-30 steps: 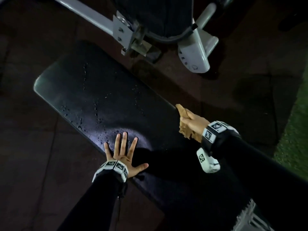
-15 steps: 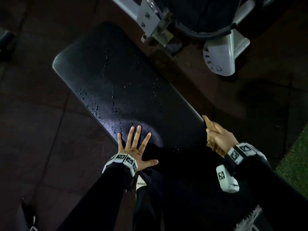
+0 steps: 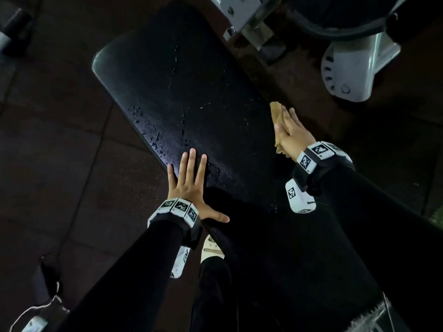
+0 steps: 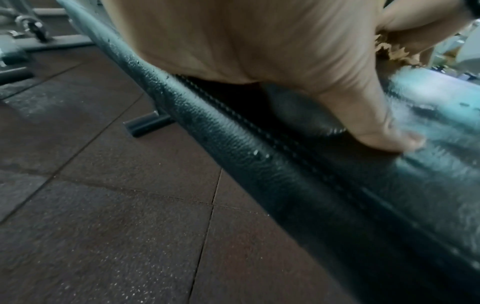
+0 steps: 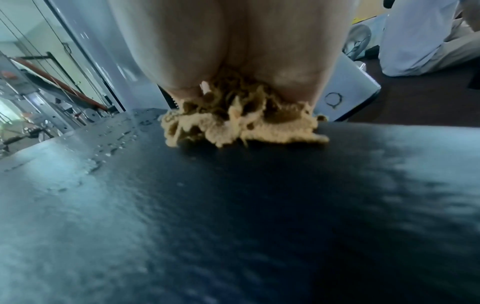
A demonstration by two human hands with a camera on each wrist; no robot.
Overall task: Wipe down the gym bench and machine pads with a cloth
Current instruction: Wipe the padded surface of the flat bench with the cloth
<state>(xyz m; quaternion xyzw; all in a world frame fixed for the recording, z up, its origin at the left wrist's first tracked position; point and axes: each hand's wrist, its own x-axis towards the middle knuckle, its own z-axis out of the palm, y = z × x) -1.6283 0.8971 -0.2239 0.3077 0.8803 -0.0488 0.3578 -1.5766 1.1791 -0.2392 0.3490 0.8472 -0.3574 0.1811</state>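
The black bench pad (image 3: 191,80) runs away from me, with water droplets on its near left part. My left hand (image 3: 189,178) lies flat on its left edge, fingers straight and thumb spread; the left wrist view shows the thumb (image 4: 384,139) pressed on the pad (image 4: 259,164). My right hand (image 3: 287,130) presses a tan cloth (image 3: 274,110) onto the pad's right edge, fingers lying straight along it. In the right wrist view the cloth (image 5: 241,125) bunches under my palm on the pad (image 5: 233,205).
A grey machine base (image 3: 354,65) and bracket stand just beyond the bench on the right. Dark rubber floor tiles (image 3: 60,164) surround the bench. A bench foot (image 4: 145,125) juts out below. My white shoe (image 3: 212,250) is beside the pad. Someone in light clothes (image 5: 428,41) sits further off.
My right hand has slid the cloth forward along the bench's right edge and its fingers have straightened over it. The left hand stays flat in the same spot.
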